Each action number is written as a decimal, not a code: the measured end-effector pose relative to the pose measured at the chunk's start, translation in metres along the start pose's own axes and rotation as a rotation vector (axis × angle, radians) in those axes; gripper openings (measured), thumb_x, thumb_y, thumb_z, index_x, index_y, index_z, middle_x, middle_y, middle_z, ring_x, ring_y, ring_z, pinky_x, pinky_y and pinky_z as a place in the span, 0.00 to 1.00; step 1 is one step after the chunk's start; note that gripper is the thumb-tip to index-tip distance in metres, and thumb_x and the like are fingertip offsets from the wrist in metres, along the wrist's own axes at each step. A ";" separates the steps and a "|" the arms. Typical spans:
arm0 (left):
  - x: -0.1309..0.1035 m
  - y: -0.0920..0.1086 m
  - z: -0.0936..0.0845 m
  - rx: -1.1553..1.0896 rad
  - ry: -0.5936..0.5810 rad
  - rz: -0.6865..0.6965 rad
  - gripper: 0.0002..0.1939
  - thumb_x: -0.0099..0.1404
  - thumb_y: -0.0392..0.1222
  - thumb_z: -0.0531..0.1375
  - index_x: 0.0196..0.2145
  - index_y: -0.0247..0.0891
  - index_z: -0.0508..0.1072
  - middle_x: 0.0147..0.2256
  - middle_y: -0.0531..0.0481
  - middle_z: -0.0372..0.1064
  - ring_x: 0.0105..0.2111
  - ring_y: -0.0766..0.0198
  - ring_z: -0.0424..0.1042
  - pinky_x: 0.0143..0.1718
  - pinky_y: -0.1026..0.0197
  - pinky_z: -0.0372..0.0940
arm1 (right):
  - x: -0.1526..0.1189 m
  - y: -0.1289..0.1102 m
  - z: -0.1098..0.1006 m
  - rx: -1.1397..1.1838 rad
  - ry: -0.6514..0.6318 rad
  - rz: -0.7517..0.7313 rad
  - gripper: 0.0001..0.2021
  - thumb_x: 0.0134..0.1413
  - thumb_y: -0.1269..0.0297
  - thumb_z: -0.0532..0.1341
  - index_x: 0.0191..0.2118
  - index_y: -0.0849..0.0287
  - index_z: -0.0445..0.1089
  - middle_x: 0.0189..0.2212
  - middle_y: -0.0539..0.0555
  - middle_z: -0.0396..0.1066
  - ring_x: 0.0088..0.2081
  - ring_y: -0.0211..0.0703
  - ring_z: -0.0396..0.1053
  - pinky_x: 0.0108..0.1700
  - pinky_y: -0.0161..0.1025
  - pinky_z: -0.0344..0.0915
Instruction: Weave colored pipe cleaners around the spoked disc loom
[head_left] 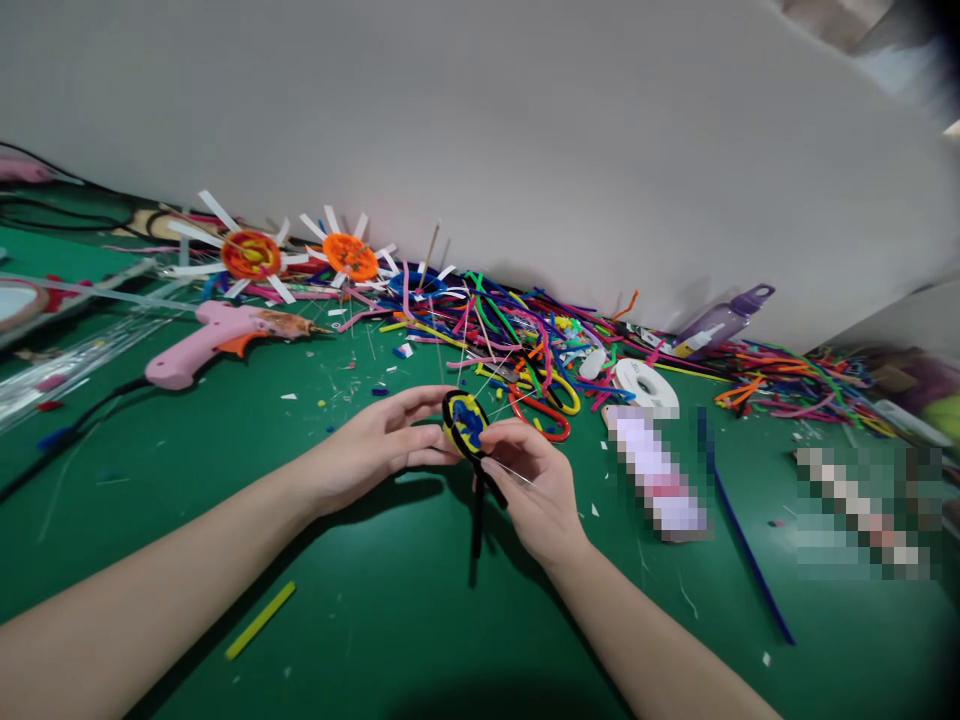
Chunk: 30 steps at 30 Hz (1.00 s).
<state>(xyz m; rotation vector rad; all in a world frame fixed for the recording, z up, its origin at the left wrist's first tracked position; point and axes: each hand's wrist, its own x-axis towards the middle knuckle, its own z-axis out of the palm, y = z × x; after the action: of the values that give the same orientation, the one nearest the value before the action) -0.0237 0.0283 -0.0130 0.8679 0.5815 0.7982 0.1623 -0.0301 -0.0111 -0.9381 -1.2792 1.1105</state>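
Between my two hands is a small round pipe-cleaner craft piece (468, 424), yellow and blue inside with a black rim. Two black pipe-cleaner ends (478, 515) hang down from its lower edge. The fingers of my left hand (397, 435) pinch its left side. On the right side, the thumb and fingers of my right hand (536, 480) close on the rim near the black ends. Thin clear strands stretch from the piece, up toward the pile and past my right fingers. Below my left forearm a short yellow strip (260, 621) lies on the green table (360, 640).
A pink glue gun (217, 335) with a black cord lies left. Behind are orange discs (350, 257) with white strips and a heap of colourful pipe cleaners (517, 330). Red-and-yellow-handled scissors (544, 415), a white spool (645, 387), purple bottle (720, 318) and blue pipe cleaner (750, 545) lie right.
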 end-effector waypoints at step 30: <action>0.000 0.000 -0.002 -0.026 0.007 0.112 0.12 0.60 0.39 0.67 0.42 0.40 0.76 0.44 0.46 0.74 0.42 0.59 0.75 0.44 0.55 0.72 | 0.005 -0.003 0.004 0.094 0.075 0.197 0.17 0.41 0.61 0.73 0.38 0.55 0.70 0.30 0.48 0.70 0.23 0.33 0.67 0.27 0.34 0.70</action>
<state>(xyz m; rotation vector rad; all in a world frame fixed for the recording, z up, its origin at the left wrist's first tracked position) -0.0252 0.0289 -0.0134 0.8799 0.5308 0.9087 0.1583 -0.0259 -0.0069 -1.0418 -1.0812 1.2651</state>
